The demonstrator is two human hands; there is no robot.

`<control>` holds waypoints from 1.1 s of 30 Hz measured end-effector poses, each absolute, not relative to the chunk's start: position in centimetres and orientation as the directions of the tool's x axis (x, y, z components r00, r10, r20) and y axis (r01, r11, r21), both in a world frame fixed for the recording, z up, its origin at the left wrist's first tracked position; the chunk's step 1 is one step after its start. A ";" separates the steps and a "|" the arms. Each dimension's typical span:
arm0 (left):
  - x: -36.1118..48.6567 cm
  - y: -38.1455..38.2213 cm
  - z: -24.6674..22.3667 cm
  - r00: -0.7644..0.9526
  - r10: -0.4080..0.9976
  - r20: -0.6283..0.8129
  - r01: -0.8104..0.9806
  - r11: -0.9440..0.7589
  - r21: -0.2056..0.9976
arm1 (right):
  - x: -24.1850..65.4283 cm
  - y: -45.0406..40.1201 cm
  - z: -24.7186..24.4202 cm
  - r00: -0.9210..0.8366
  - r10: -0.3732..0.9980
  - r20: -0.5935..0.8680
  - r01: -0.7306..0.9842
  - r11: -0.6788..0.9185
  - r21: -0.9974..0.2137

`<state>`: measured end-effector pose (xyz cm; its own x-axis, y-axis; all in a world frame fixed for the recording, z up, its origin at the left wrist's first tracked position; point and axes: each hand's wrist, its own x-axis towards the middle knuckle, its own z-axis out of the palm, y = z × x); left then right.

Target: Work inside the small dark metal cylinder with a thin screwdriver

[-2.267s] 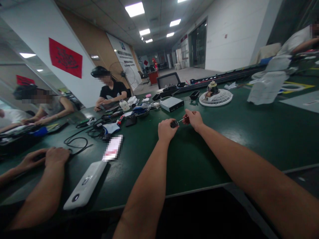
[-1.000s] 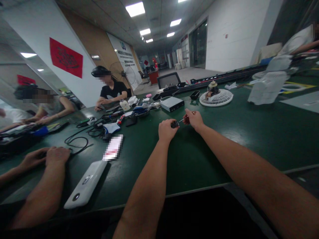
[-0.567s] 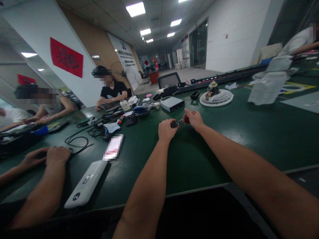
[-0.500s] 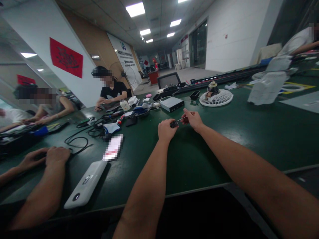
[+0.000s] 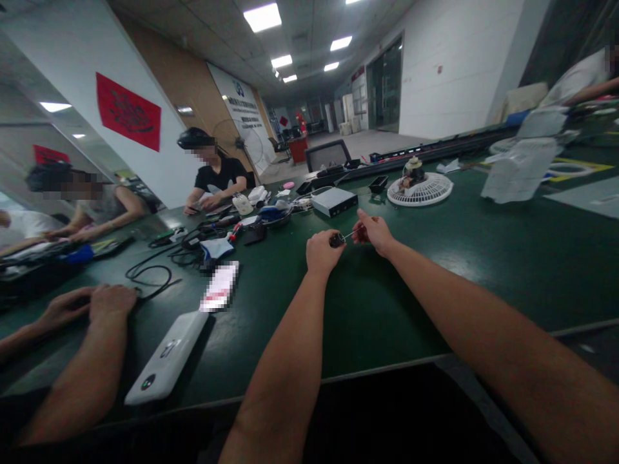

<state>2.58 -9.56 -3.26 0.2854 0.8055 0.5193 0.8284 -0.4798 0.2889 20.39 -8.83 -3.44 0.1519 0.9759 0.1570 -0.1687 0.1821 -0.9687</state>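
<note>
Over the middle of the green table, my left hand (image 5: 323, 251) is closed around a small dark part (image 5: 337, 240). My right hand (image 5: 373, 232) is just to the right, its fingers pinched on a thin metal rod (image 5: 352, 234) that reaches to the dark part. What lies at the rod's far end inside my right fingers is hidden. Beyond both hands sits a silver-grey box (image 5: 334, 202) with a dark front.
A white fan grille (image 5: 420, 191) with a motor lies behind my right hand. Left are a white device (image 5: 167, 357), a phone (image 5: 220, 287), black cables (image 5: 149, 274) and another person's hands (image 5: 111, 301). More people sit along the green table (image 5: 387, 322).
My two hands stay nearly in place, with only a slight shift of the dark part and the rod. The person in the black shirt across the table has moved a hand.
</note>
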 end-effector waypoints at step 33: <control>2.5 -9.3 -3.5 0.314 0.806 0.502 0.823 -0.495 0.280 | 20.6 -8.7 -3.7 0.142 0.954 0.264 -0.094 0.278 -0.956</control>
